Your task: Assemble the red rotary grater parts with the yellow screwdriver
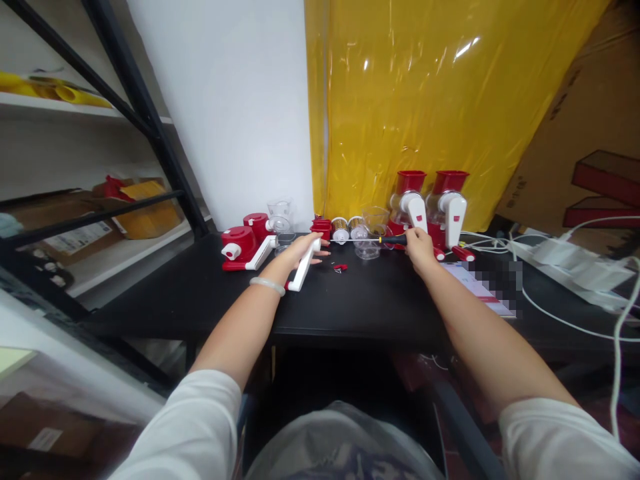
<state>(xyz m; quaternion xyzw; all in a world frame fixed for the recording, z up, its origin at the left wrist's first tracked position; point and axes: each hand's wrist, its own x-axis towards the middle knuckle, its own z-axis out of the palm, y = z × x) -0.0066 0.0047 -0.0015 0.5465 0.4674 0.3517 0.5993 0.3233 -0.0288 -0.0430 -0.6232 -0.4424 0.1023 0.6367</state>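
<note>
My left hand grips a white crank handle with a red part at its lower end, tilted above the black table. My right hand is closed round the dark handle of a screwdriver. Its thin shaft points left, level, with the tip close to the crank's upper end; whether they touch I cannot tell. On the table between my hands lies a small red piece with tiny metallic bits beside it. Left of my left hand stands a red grater base with a white crank attached.
Two assembled red-and-white drum graters stand at the back right. Grater drums and clear plastic parts sit at the back middle. A sheet of paper, a power strip and white cables lie at right. Shelving borders the left.
</note>
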